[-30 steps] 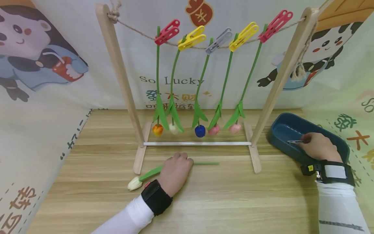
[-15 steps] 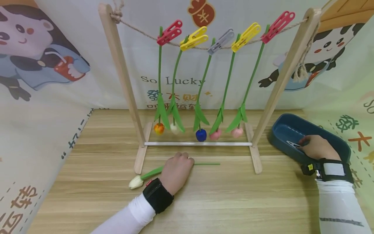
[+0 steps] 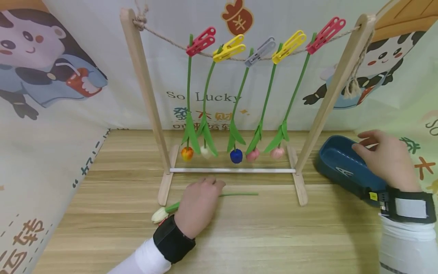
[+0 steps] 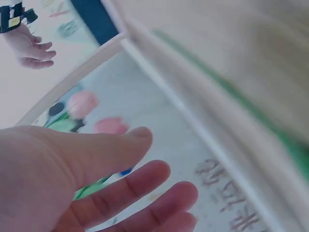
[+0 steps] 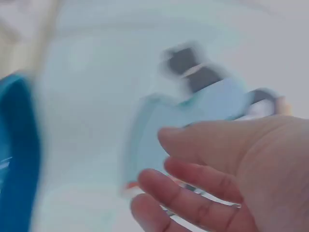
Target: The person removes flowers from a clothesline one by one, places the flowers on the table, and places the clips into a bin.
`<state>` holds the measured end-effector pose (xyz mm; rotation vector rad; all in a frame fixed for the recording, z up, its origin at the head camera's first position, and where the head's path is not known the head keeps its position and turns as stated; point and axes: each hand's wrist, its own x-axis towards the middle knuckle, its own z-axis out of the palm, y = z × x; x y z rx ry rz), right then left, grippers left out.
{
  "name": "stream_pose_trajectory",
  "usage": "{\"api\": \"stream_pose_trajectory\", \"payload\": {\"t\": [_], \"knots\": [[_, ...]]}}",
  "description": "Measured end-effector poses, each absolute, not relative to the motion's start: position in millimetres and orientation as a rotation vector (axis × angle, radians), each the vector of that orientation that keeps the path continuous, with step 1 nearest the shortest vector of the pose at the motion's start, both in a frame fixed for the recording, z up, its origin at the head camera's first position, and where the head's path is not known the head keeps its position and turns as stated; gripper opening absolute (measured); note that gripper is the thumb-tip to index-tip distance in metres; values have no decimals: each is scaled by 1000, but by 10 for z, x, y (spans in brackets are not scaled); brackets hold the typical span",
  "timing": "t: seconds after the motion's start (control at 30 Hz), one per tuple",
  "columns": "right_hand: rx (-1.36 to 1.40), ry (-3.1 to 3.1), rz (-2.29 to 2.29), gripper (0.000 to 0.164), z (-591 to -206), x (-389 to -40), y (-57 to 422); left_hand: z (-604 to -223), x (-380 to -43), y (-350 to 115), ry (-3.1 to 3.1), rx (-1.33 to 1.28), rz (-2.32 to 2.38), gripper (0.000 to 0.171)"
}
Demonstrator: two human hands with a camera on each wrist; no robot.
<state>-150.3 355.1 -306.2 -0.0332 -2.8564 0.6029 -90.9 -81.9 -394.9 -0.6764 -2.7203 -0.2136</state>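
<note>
My left hand [image 3: 200, 205] is just above a white artificial tulip [image 3: 159, 215] lying on the table. Its relaxed fingers hold nothing in the left wrist view, and the hand hides the middle of the tulip's stem. On the right, my right hand [image 3: 393, 160] is raised over a dark blue box [image 3: 333, 180], fingers loosely bent and nothing between them. A grey clothespin [image 3: 343, 172] lies inside that box. Several artificial tulips hang heads down from a rope, among them an orange one [image 3: 187, 153] and a blue one [image 3: 236, 156], each pinned by a clothespin.
A wooden frame with two posts [image 3: 147, 91] carries the rope [image 3: 164, 38] across the top. Low between its feet runs a white rod [image 3: 232, 170]. Printed cloth [image 3: 137, 110] surrounds the wooden tabletop [image 3: 260, 236] at the back and sides.
My right hand has let go of the grey clothespin in the box and lifted up to the right. My left hand has come off the tulip stem, shifting slightly left.
</note>
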Motion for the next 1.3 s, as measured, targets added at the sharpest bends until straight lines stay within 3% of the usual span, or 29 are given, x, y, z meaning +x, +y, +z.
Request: {"api": "stream_pose_trajectory", "payload": {"t": [0.23, 0.67, 1.03, 1.3], "knots": [[49, -2520, 627, 40, -2490, -1313, 3084, -3543, -898, -990, -2529, -580, -505, 16], [575, -2175, 481, 28, -1704, -1230, 2250, -3000, -1182, -1314, -2112, -469, -804, 30], [952, -2092, 386, 37, -1218, -1438, 1492, -2742, -1476, -1193, -1982, -399, -1014, 52], [1012, -2236, 208, 45, -1044, -1688, 971, -2677, -1715, -1115, -1941, -376, -1097, 48]]}}
